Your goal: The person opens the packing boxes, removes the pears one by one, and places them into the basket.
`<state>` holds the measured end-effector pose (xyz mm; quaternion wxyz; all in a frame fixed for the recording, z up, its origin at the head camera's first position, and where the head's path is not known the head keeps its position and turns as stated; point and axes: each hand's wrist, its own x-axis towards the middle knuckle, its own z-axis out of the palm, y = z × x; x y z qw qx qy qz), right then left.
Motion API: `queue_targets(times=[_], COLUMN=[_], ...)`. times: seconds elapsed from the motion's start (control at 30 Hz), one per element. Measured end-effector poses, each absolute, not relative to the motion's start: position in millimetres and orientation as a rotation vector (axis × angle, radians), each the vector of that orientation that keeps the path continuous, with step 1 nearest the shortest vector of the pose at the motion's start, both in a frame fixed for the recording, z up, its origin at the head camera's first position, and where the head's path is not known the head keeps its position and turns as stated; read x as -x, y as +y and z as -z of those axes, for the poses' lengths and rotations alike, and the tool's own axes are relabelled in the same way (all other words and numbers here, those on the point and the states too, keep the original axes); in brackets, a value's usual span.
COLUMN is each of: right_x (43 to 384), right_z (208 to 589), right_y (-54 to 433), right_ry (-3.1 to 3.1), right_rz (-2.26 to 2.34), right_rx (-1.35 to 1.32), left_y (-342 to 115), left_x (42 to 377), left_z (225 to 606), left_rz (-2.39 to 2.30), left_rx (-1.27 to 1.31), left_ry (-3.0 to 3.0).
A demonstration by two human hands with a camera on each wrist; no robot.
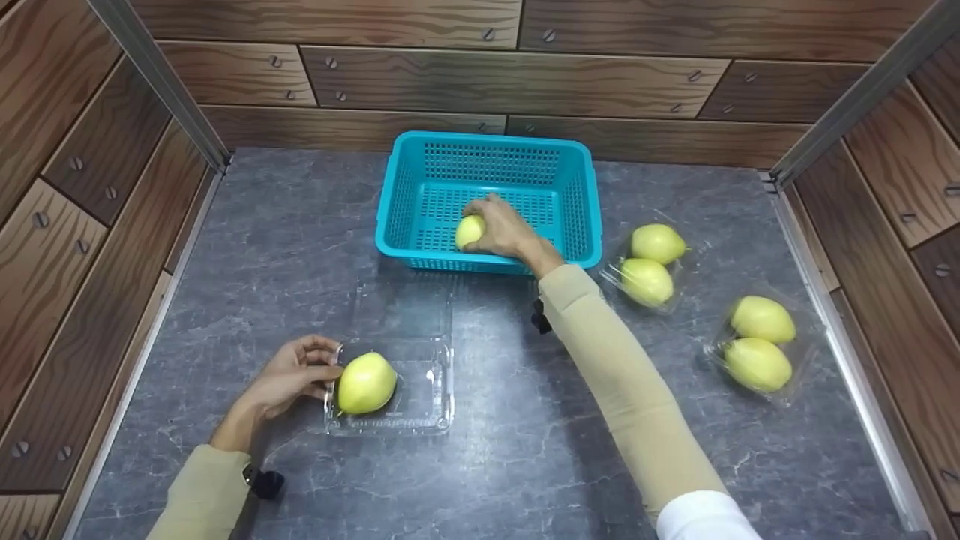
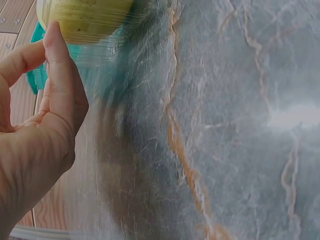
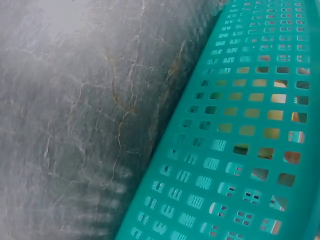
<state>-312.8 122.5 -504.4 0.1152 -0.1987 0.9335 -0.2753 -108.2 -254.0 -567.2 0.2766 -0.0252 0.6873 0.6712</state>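
Note:
In the head view, my left hand (image 1: 289,379) pinches the left edge of a clear plastic clamshell box (image 1: 424,390). Its lid lies folded back on the far side. One yellow pear (image 1: 367,383) sits in the left half of the box, close to my fingers; the left wrist view shows that pear (image 2: 90,20) through the ribbed plastic. Reaching over the near rim of a blue plastic basket (image 1: 390,202), my right hand (image 1: 502,226) grips another yellow pear (image 1: 469,232) low inside. The right wrist view has the basket's slotted wall (image 3: 215,150), with the hand hidden behind it.
Two closed clear boxes stand at the right, each with two yellow pears (image 1: 646,281) (image 1: 757,364). The grey marbled table (image 1: 510,465) is bordered by wood-patterned walls (image 1: 517,82) at the back and both sides.

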Motion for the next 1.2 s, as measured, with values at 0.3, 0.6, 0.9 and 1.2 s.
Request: queue_targets(times=[0.3, 0.6, 0.9, 1.2], right_x=[309.3, 300.1, 283.1, 255.7], right_z=[498.4, 482.2, 468.0, 458.2], right_y=[123.0, 123.4, 129.0, 128.3], right_ry=[2.742, 2.768, 2.791, 2.786], right_rz=[0.813, 0.887, 0.938, 0.976], right_rx=[0.545, 0.657, 0.751, 0.948], left_y=[-255.8, -253.8, -253.4, -252.8], left_x=[107.1, 107.5, 107.4, 107.2], left_z=[565.9, 564.8, 564.4, 564.7], left_rz=[-1.811, -1.800, -1.806, -1.811], left_rx=[0.068, 0.075, 0.065, 0.062], left_ry=[1.833, 1.850, 1.842, 1.838])
